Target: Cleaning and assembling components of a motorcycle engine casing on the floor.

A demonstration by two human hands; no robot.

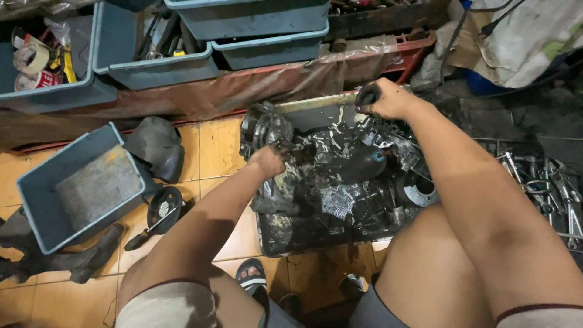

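sitting low in a greasy black metal tray (285, 234) at the middle of the view, the dark, oil-caked engine casing (352, 176) looks slick all over, smeared with pale sludge. the left hand (267, 161) is closed on a small grimy part at the casing's nine o'clock edge; the right hand (385, 99), at twelve o'clock, grips a pale flat bar (316, 101). with so much grease, either grip could slip, i judge, and knuckles might strike sharp metal. a grey plastic bin (79, 185) lies well apart at nine o'clock, loose steel wrenches (546, 188) at three.
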